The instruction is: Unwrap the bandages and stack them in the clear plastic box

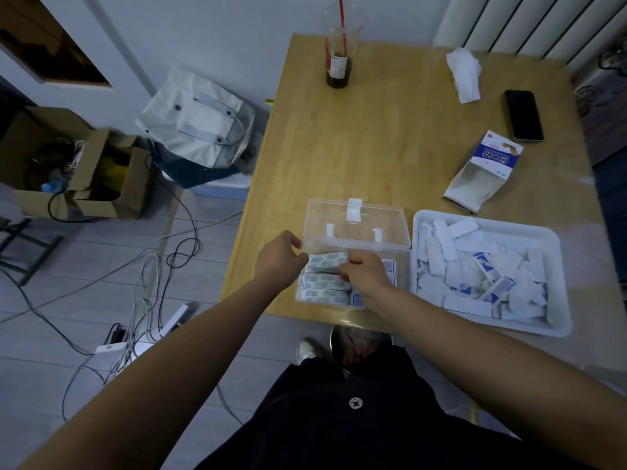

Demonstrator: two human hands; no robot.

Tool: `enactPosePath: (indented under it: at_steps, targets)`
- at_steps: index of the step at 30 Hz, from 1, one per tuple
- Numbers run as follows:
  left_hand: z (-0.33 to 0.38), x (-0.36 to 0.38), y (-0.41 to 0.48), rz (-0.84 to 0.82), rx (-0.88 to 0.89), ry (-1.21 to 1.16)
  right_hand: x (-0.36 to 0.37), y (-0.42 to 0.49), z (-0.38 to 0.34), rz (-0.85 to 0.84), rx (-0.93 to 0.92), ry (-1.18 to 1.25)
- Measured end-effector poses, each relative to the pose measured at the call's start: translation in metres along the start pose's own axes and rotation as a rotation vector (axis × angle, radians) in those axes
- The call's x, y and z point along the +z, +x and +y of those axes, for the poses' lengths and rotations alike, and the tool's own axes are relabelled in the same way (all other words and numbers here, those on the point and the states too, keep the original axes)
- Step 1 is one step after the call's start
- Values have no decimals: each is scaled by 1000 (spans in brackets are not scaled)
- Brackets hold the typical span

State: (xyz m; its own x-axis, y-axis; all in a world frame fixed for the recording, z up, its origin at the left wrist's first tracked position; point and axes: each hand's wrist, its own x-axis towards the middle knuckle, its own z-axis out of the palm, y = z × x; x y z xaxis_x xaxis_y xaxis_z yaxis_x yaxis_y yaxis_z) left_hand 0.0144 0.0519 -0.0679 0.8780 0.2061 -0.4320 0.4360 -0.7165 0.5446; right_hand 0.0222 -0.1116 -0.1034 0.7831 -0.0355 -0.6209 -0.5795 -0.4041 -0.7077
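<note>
Wooden table (pixel 390 147) bears clear box (pixel 353 225), tray (pixel 509 227), cup (pixel 340 56), phone (pixel 523 115), tissue (pixel 464 74), carton (pixel 483 173).

The right grip (pixel 364 276) is covering the right end of the bandages (pixel 327 261) and much of the box (pixel 390 228) interior, so the number of stacks inside is impossible to tell. The left grip (pixel 280 259) is hiding its own fingertips behind its knuckles. The picture's top edge is cutting off the cup (pixel 341 45) rim. Print on the carton (pixel 488 164) is showing too small to read.
</note>
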Motion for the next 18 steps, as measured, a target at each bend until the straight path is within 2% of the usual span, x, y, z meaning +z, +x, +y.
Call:
enactPosePath:
  at_steps: [4, 7, 9, 12, 15, 18]
  targets:
    - [7, -1, -10, 106, 59, 48, -7, 0, -1, -9, 31, 54]
    - [18, 4, -16, 179, 264, 87, -17, -4, 1, -18, 23, 91]
    - [27, 11, -15, 113, 390, 160, -26, -11, -2, -49, 15, 114]
    - [39, 31, -7, -103, 475, 343, -45, -21, -8, -54, -62, 155]
    - [45, 50, 0, -296, 414, 551, -70, -26, -9, -17, -189, 168]
    - [46, 58, 1, -400, 353, 655, -101, -23, -2, -11, -221, 164]
